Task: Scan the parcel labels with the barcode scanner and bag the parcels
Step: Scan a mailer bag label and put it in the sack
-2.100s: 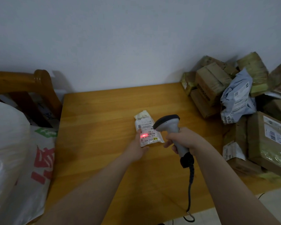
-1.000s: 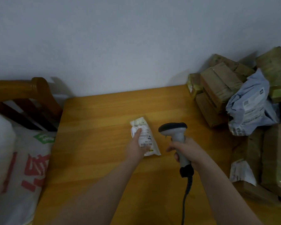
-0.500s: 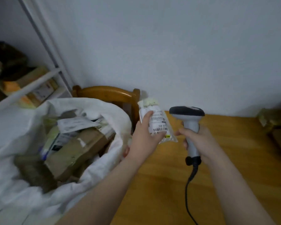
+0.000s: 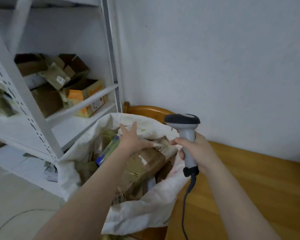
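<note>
Over the open bag [image 4: 145, 210], a spread left hand [image 4: 132, 139]; the right hand [image 4: 196, 149] grips the scanner [image 4: 182, 121].
A white shelf [image 4: 21, 90] fills the upper left, the bag sits at centre with brown boxes [image 4: 145, 163] inside, and the table [image 4: 249, 187] lies lower right. The left hand's fingers are straight and grasp nothing. The blurred pale shape at its fingertips may be the parcel [image 4: 160, 144], inside the bag's mouth.

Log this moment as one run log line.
left hand open over white woven sack of brown parcels | right hand grips grey barcode scanner | wooden table beside sack
</note>
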